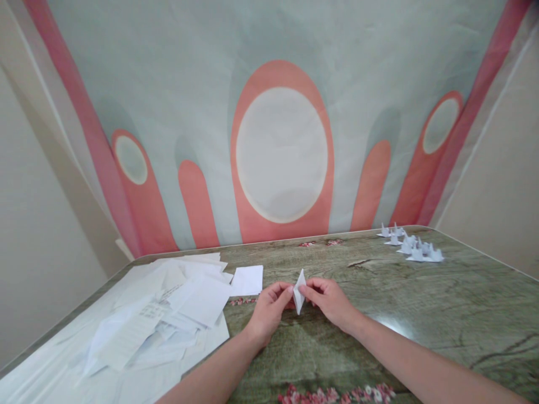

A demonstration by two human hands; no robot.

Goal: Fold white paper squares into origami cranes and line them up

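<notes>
Bare forearms (404, 348) slant in from the bottom edge, nearest the camera, toward a folded paper (298, 301) held between the two hands over the table (446, 308). It stands on end, narrow and pointed at top and bottom; whether its lower tip touches the table, I cannot tell. The left hand (269, 308) pinches its left edge between thumb and forefinger, and the right hand (330, 300) pinches the other edge the same way. The remaining fingers look curled behind, partly hidden. Gripping it from both sides probably keeps the small piece steady and lets the thumbs work its folds, while leaving both points free.

Just beyond the left hand lies a stack (247, 280) of white squares, likely put there for easy reach. Its left side meets a loose pile (202, 297) of papers, some printed, spread over larger sheets (37, 373). These crowd the left forearm, so a careless elbow could drag them. Well apart, at the far right, folded figures (421, 249) stand grouped, presumably to keep them out of the arms' way. Pink flowers (337, 394) show along the near side, and a patterned backdrop (202, 112) rises behind the table.
</notes>
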